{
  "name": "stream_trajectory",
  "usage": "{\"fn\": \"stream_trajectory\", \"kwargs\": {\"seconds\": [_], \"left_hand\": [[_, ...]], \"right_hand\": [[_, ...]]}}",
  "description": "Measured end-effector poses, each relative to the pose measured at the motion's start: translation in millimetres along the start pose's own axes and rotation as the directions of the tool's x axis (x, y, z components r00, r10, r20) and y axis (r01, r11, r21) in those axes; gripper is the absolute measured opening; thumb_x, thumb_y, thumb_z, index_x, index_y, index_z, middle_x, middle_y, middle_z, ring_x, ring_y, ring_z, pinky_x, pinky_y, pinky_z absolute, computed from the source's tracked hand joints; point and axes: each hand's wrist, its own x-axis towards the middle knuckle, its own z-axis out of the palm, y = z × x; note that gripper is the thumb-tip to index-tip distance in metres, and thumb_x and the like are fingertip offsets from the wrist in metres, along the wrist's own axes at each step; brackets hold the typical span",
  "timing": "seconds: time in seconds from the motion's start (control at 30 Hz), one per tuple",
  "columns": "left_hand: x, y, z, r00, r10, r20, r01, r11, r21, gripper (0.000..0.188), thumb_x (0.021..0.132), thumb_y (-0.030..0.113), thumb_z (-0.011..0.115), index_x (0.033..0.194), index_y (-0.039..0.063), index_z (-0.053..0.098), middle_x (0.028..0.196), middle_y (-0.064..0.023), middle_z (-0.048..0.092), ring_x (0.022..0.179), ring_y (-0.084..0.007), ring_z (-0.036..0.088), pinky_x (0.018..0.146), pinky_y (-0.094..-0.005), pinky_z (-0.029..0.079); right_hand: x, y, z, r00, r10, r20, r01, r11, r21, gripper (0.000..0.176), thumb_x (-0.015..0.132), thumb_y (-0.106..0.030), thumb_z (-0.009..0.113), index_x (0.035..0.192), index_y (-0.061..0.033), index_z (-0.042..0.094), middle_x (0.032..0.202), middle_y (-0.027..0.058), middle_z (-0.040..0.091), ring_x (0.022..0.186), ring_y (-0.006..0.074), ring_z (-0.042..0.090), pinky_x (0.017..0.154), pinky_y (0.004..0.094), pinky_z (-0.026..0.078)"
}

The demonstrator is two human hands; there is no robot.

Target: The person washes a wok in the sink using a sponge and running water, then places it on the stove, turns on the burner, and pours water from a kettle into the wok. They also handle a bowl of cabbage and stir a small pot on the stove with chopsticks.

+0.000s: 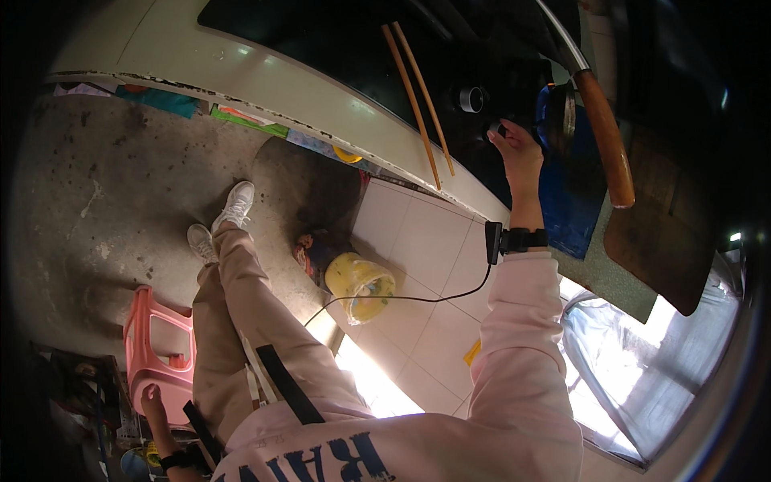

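Observation:
My right hand (519, 147) reaches over the dark glass top of a gas stove (337, 54), its thumb and fingers around a black control knob (495, 129). Beside it stands a second knob with a silver rim (471, 99). A pair of wooden chopsticks (415, 108) lies across the stove's edge, left of that hand. Low at the left, my left hand (153, 402) hangs in front of a pink plastic stool (159, 385), fingers loosely curled; whether it touches the stool cannot be told. A wooden-handled pan or wok (605, 138) extends over the right side.
A yellow bin with a plastic liner (360, 286) stands on the floor below the counter edge (241, 99). Right of my forearm are a blue item (566, 199) and a dark wooden board (662, 241). A black cable (415, 298) runs from my right wrist across the view.

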Motion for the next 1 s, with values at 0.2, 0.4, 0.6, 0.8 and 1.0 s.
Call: {"fn": "stream_trajectory", "kwargs": {"seconds": [0.2,0.4,0.6,0.8,1.0], "left_hand": [[3.4,-0.2,-2.1,0.999,0.045,0.006,-0.045,0.996,0.078,0.027,0.094,0.016,0.060,0.112,-0.004,0.064,0.101,-0.0113,0.067,0.094,-0.0206,0.062,0.084,-0.0333,0.049],[4.3,1.9,-2.7,0.998,0.055,-0.019,-0.052,0.988,0.143,0.028,0.094,0.018,0.061,0.112,-0.004,0.064,0.101,-0.0135,0.067,0.096,-0.0231,0.062,0.086,-0.0350,0.048],[6.4,5.6,-3.9,0.997,0.073,-0.009,-0.070,0.980,0.188,0.029,0.093,0.019,0.062,0.111,-0.003,0.064,0.101,-0.0135,0.068,0.097,-0.0231,0.063,0.086,-0.0342,0.048],[8.6,7.0,-4.5,0.998,0.062,-0.001,-0.061,0.985,0.161,0.028,0.093,0.020,0.063,0.110,-0.003,0.065,0.100,-0.0131,0.068,0.096,-0.0224,0.063,0.086,-0.0338,0.048],[9.9,10.4,-4.1,0.991,0.136,-0.015,-0.131,0.971,0.201,0.029,0.092,0.020,0.063,0.111,-0.003,0.065,0.099,-0.0134,0.068,0.094,-0.0221,0.063,0.085,-0.0336,0.049]], "right_hand": [[2.6,1.3,-0.3,1.000,-0.009,0.012,0.009,1.000,0.018,0.042,0.073,-0.026,0.085,0.111,-0.0107,0.074,0.086,0.0102,0.072,0.075,0.0164,0.068,0.073,0.0272,0.054],[2.0,1.5,-1.9,1.000,-0.021,0.023,0.020,1.000,0.004,0.044,0.075,-0.021,0.085,0.114,-0.0081,0.072,0.083,0.0046,0.069,0.072,0.0085,0.060,0.068,0.0218,0.050],[0.4,-4.6,-4.6,0.999,-0.028,0.043,0.028,1.000,-0.006,0.044,0.075,-0.020,0.085,0.116,-0.0083,0.072,0.081,0.0019,0.068,0.071,0.0055,0.057,0.066,0.0199,0.048],[-0.7,-9.1,-6.8,0.998,-0.035,0.045,0.036,0.999,-0.006,0.044,0.075,-0.020,0.085,0.116,-0.0112,0.073,0.080,0.0019,0.067,0.071,0.0063,0.058,0.067,0.0207,0.048],[-0.2,-8.0,-7.4,0.996,-0.064,0.055,0.063,0.998,0.012,0.043,0.074,-0.018,0.084,0.115,-0.0113,0.073,0.082,0.0012,0.067,0.073,0.0062,0.058,0.069,0.0209,0.049]]}}
